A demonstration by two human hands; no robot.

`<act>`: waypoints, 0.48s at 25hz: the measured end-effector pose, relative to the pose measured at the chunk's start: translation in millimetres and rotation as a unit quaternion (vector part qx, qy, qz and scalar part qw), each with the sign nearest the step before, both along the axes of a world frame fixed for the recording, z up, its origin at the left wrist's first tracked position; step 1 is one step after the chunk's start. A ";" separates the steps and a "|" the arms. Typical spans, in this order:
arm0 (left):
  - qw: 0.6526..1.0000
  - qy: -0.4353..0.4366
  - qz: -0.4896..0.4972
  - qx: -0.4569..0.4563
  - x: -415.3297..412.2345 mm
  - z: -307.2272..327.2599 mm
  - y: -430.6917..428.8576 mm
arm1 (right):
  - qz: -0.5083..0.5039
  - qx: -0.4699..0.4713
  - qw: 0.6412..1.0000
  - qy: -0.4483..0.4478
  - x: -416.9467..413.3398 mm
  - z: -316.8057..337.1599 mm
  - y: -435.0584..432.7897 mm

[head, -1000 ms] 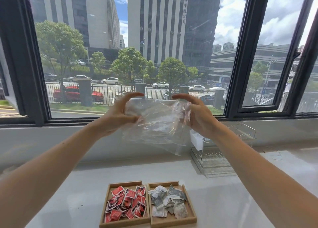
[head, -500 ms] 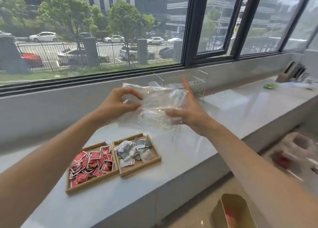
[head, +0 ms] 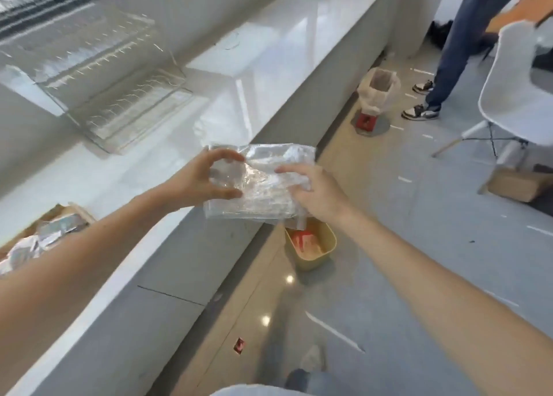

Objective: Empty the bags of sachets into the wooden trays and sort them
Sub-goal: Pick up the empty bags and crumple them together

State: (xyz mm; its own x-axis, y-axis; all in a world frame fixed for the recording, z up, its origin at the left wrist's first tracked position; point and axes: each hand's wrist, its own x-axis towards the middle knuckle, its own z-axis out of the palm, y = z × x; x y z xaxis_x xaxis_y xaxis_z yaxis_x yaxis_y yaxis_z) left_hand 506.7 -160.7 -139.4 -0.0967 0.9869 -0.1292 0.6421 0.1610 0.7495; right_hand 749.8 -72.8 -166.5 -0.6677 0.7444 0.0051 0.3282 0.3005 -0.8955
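Both my hands hold a crumpled clear plastic bag [head: 263,183] out past the counter's edge, above the floor. My left hand [head: 200,183] pinches its left side between thumb and fingers. My right hand [head: 311,192] grips its right side. The bag looks empty. At the far left edge, one wooden tray [head: 79,211] shows partly on the white counter [head: 269,54], with grey and white sachets [head: 45,237] in it. My left forearm hides the rest of the trays. A single red sachet [head: 238,345] lies on the floor.
A yellow bin [head: 323,252] stands on the floor right under the bag. A clear wire rack [head: 119,96] sits on the counter. A lined waste bin [head: 378,93], a person's legs [head: 454,42], a white chair [head: 517,96] and a cardboard box [head: 520,183] are to the right.
My view has swung right and down, away from the window and trays. Both hands have carried the bag from above the counter to beyond its edge, over the yellow bin.
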 end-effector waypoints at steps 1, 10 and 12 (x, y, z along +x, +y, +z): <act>1.000 0.020 -0.022 -0.011 16.2 -18.7 20.2 | -0.031 -0.020 0.999 -0.019 18.8 -20.0 10.3; 0.984 0.109 -0.064 -0.121 103.5 -173.5 145.9 | -0.161 -0.253 0.951 -0.081 86.5 -177.0 66.8; 0.981 0.110 -0.061 -0.149 102.4 -209.4 165.7 | -0.183 -0.245 0.945 -0.114 80.4 -206.7 76.5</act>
State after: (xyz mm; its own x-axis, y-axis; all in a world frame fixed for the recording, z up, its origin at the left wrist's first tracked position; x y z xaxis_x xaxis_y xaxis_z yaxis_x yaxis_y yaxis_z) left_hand 609.1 5.0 -348.8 -0.0374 0.9142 -0.4035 0.8113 0.2635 0.5218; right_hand 830.2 3.7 -373.3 -0.3079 0.8015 -0.5126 0.5310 -0.3022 -0.7916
